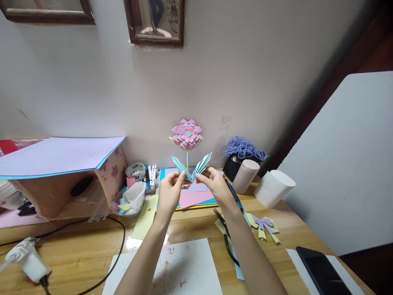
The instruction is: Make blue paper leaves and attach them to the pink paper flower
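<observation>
My left hand (170, 192) and my right hand (215, 185) are raised over the desk, fingers pinched on a pair of light blue pleated paper leaves (192, 166) that spread in a V. The left hand grips the base of the left leaf, the right hand the base of the right one. Behind them a pink layered paper flower (187, 134) on a thin yellow and blue stem (187, 157) leans against the white wall. A stack of coloured paper sheets (193, 197) lies under my hands.
Black scissors (226, 239) and paper scraps lie by my right forearm. A white sheet (181, 266) is at the front, a glue gun (26, 260) with cable at the left. A marker box (150, 176), a plastic bowl (132, 200), two white cylinders (245, 175), purple yarn (244, 148) and a black phone (322, 272) surround them.
</observation>
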Demonstrator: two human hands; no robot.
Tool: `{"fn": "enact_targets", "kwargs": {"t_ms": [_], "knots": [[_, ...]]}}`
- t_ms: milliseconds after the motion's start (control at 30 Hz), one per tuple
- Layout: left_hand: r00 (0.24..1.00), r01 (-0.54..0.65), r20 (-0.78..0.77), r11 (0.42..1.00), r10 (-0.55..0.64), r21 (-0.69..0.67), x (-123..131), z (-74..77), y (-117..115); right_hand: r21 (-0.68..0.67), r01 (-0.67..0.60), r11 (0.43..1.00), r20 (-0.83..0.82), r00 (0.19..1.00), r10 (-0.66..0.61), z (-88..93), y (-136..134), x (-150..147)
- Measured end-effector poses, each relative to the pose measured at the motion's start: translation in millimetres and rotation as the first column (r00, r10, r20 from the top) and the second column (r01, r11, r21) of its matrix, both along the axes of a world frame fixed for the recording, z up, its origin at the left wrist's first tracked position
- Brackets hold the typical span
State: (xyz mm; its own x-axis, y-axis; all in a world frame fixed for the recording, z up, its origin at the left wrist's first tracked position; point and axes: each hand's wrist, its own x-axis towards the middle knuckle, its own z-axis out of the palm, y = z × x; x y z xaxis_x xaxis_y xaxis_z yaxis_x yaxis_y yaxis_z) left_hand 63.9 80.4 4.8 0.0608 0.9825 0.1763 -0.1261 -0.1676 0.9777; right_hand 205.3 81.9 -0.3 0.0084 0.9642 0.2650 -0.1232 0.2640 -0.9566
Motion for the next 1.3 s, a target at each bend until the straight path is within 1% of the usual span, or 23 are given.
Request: {"fn": "enact_targets", "kwargs": {"t_ms": [100,167,333,533,633,767,933,1100,1200,1300], "knots": [[0.998,-0.037,-0.044,0.998,0.039,0.052,0.2,-0.2,-0.3,0.001,-0.003,1.000,0.001,1.000,0.003,0.4,-0.6,-0.3],[0.996,-0.044,-0.068,0.997,0.048,0.061,0.7,-0.3,-0.9,0.009,-0.008,1.000,0.001,1.000,0.008,0.3,-0.8,-0.2],[0.998,-0.022,-0.065,0.998,0.025,0.053,2.0,-0.4,-1.1,0.006,-0.022,1.000,0.006,1.000,0.022,2.1,-2.5,-1.5],[0.995,-0.067,-0.062,0.993,0.073,0.097,1.1,-1.4,2.4,-0.041,0.009,0.999,0.050,0.999,-0.007,3.2,-4.3,-5.4],[0.997,-0.046,-0.065,0.994,0.052,0.098,1.7,-2.1,2.6,-0.036,-0.027,0.999,0.059,0.998,0.030,1.9,-4.2,-6.4],[0.998,-0.033,-0.057,0.995,0.039,0.097,3.5,-1.6,0.7,-0.008,-0.077,0.997,0.021,0.997,0.077,0.2,-3.9,-7.3],[0.998,-0.018,-0.053,0.994,0.024,0.104,4.4,0.0,-1.0,-0.036,-0.044,0.998,0.013,0.999,0.044,-1.3,-3.6,-7.7],[0.998,-0.029,-0.053,0.994,0.035,0.101,4.6,-1.3,-0.7,-0.041,-0.011,0.999,0.013,1.000,0.012,-2.7,-3.2,-6.8],[0.998,0.015,-0.064,0.996,-0.010,0.084,5.2,-2.0,-1.2,-0.028,-0.010,1.000,-0.005,1.000,0.010,-1.7,-1.9,-6.1],[0.997,0.066,-0.038,0.998,-0.065,0.017,6.0,-1.8,-2.1,-0.022,-0.004,1.000,0.012,1.000,0.004,-0.8,-0.2,-5.2]]}}
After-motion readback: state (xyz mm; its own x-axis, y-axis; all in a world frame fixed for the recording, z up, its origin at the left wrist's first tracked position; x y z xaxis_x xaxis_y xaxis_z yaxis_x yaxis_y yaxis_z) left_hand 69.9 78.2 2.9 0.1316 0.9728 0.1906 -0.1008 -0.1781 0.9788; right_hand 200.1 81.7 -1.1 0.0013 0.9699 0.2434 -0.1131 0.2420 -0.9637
